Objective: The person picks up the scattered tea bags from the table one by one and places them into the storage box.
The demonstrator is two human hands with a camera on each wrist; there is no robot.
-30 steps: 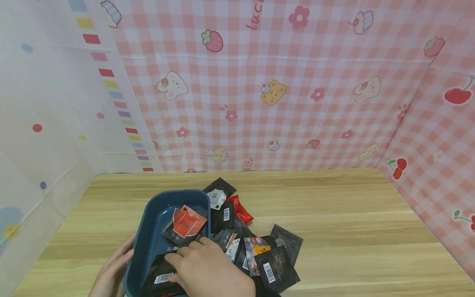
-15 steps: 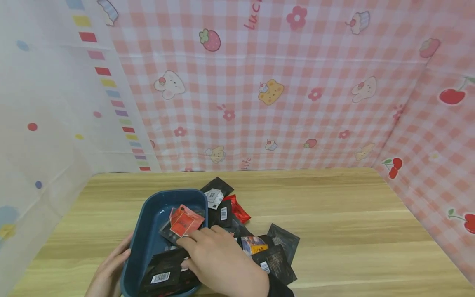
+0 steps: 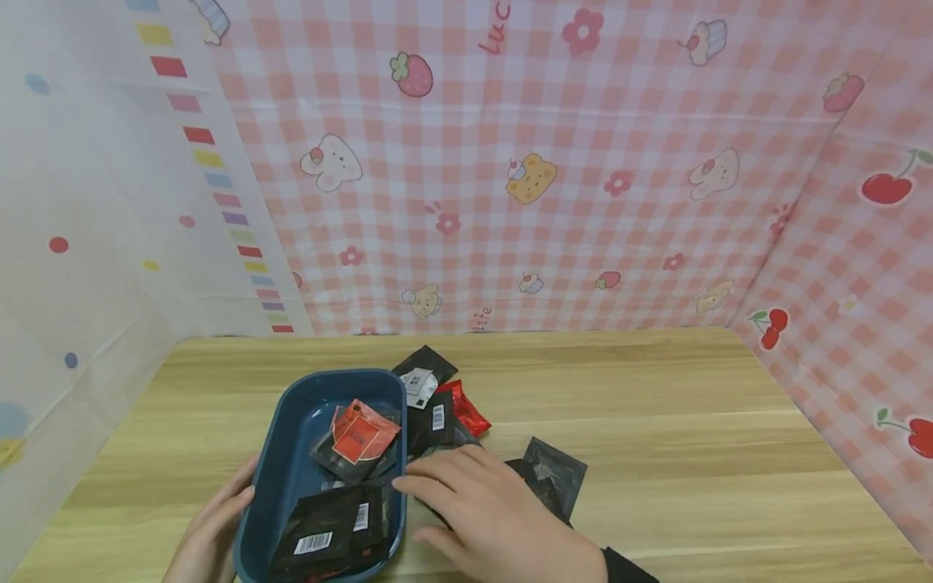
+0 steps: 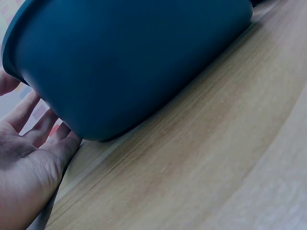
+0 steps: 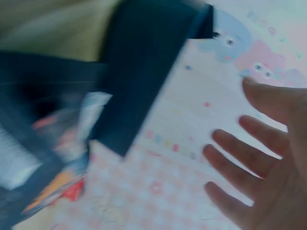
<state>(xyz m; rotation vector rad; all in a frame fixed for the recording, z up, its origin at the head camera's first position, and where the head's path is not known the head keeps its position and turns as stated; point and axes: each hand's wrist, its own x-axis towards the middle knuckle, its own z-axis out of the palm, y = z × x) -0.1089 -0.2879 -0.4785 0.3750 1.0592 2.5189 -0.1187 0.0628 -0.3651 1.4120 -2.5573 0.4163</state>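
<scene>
A deep blue plastic bin (image 3: 280,437) stands on the table, with flat sachets inside. Near its front lie black sachets (image 3: 324,518) with white barcode labels; an orange-red sachet (image 3: 364,433) tops darker ones farther back. My left hand (image 3: 213,526) rests against the bin's left wall, fingers touching the blue side (image 4: 120,62) in the left wrist view. Right of the bin, my right hand (image 3: 503,510) hovers over the loose sachets, holding nothing. Its fingers (image 5: 244,153) are spread apart in the right wrist view. This hand hides part of the pile beneath it.
Loose sachets lie along the bin's right side: a black one with a barcode (image 3: 430,421), a white-labelled one (image 3: 419,387), a shiny red packet (image 3: 468,409) and a dark one (image 3: 557,470). A pink checked cloth (image 3: 627,227) hangs behind the wooden table (image 3: 656,405).
My right hand has let go of a black sachet in the bin's front and moved right over the loose pile. The left hand stays at the bin's side.
</scene>
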